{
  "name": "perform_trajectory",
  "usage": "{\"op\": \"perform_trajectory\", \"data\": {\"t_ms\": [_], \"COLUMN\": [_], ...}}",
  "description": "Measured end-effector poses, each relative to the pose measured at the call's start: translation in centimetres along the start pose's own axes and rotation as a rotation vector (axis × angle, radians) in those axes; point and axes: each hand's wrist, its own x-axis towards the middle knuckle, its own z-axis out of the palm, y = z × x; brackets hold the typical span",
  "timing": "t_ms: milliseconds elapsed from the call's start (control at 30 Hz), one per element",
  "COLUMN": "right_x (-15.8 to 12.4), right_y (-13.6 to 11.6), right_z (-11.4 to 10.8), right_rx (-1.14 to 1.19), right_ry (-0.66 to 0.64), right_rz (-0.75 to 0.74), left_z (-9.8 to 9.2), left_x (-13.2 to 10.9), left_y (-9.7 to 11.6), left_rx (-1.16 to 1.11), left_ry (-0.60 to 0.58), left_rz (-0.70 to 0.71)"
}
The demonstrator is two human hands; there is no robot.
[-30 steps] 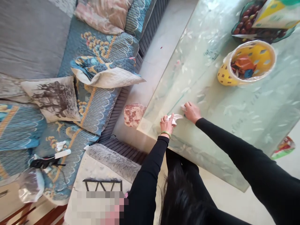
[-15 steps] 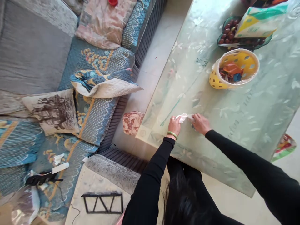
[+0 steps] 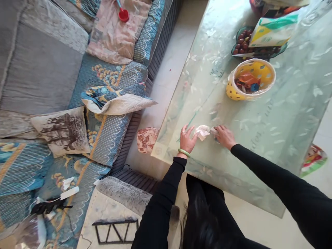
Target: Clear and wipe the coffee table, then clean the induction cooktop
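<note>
A crumpled white tissue [image 3: 202, 131] lies on the pale green glass table [image 3: 261, 135] near its left corner. My left hand [image 3: 187, 140], with a green bangle on the wrist, rests beside the tissue with its fingers spread and touching the tissue's left side. My right hand [image 3: 224, 136] presses down on the tissue's right end, fingers curled over it. Both sleeves are black.
A yellow basket [image 3: 249, 80] lined with plastic holds wrappers farther up the table. Behind it are a dish of dark red fruit [image 3: 242, 41] and a yellow-green packet [image 3: 272, 30]. A sofa [image 3: 77, 103] with cushions runs along the left. A small patterned object [image 3: 146, 139] sits on the floor by the table corner.
My left hand has opened, from pinching the tissue to fingers spread beside it. The tissue now lies bunched between both hands. The view has shifted, so the basket appears lower and more to the left.
</note>
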Motion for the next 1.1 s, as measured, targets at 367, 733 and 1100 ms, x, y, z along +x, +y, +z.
{"op": "perform_trajectory", "data": {"t_ms": [367,733,1100], "right_x": [10.5,23.6,13.3], "right_y": [1.5,0.9,3.5], "right_z": [-2.2,-7.3,-3.9], "right_rx": [-0.009,0.009,0.053], "right_ry": [0.196,0.332,0.193], "right_rz": [0.208,0.134,-0.049], "left_z": [7.4,9.0,7.7], "left_x": [0.7,0.9,1.1], "left_y": [0.3,-0.7,-0.7], "left_rx": [0.142,0.240,0.157], "left_ry": [-0.253,-0.321,-0.389], "left_rz": [0.229,0.206,0.213]}}
